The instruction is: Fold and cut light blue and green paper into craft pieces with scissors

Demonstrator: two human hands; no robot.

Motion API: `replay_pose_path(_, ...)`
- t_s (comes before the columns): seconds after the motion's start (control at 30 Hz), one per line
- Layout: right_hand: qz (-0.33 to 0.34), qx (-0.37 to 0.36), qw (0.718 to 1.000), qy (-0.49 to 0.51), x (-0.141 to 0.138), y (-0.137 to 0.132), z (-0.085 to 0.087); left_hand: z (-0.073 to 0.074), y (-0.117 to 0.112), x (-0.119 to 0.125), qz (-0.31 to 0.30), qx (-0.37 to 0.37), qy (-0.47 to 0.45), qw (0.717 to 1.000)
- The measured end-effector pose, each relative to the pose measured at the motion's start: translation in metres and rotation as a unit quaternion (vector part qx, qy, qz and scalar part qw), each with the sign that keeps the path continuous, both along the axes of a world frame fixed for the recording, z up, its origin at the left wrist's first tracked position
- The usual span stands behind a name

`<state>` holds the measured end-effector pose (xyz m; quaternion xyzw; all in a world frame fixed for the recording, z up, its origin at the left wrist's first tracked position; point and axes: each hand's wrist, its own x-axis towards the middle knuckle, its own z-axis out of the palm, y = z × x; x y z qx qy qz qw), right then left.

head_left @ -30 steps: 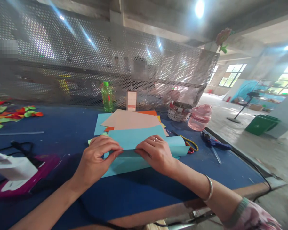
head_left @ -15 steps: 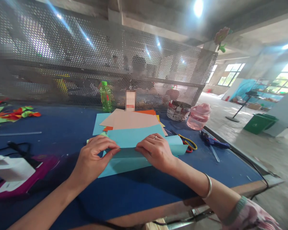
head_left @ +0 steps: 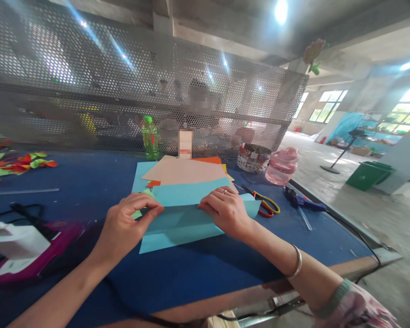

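A light blue paper sheet (head_left: 181,225) lies folded over on the blue table (head_left: 71,182), its crease running sideways between my hands. My left hand (head_left: 130,223) grips the sheet's left part between thumb and fingers, and a small green paper piece (head_left: 137,213) shows beneath it. My right hand (head_left: 225,212) presses down on the fold, fingers together. Just beyond the fold lies a stack of coloured paper, with a peach sheet (head_left: 184,171) on top and an orange sheet (head_left: 208,160) edging out behind. Red-and-yellow-handled scissors (head_left: 263,203) lie to the right of my right hand.
A blue glue gun (head_left: 302,204), a pink bottle (head_left: 282,166), a woven basket (head_left: 253,158) and a green bottle (head_left: 150,139) stand about the table. Coloured paper strips (head_left: 13,164) lie far left. A perforated metal screen (head_left: 123,91) rises behind the table, with a person (head_left: 198,102) beyond it.
My hands have drawn slightly apart along the crease, the left moving left and the right moving right. The curled right end of the blue sheet now lies flatter, and more of the green piece shows.
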<state>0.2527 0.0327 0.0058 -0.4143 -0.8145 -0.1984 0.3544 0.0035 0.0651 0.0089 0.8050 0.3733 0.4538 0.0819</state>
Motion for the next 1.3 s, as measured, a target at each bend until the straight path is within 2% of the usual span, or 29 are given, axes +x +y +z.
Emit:
replay_pose_path(0.37,-0.008,0.003,1.0,0.003,0.009,0.004,0.0,-0.001,0.005,-0.007,0.043,-0.049,-0.027,0.998)
replay_pose_path(0.7,-0.024,0.02,1.0,0.004,0.017,0.006,0.001,0.009,0.003,-0.013,0.078,-0.09,-0.04,0.992)
replay_pose_path(1.0,-0.042,0.016,0.999,0.018,0.028,0.01,0.002,0.015,0.003,-0.018,0.123,-0.091,-0.047,0.987)
replay_pose_path(1.3,-0.04,0.015,0.999,0.029,0.038,0.015,0.002,0.019,0.002,-0.024,0.182,-0.148,-0.044,0.971)
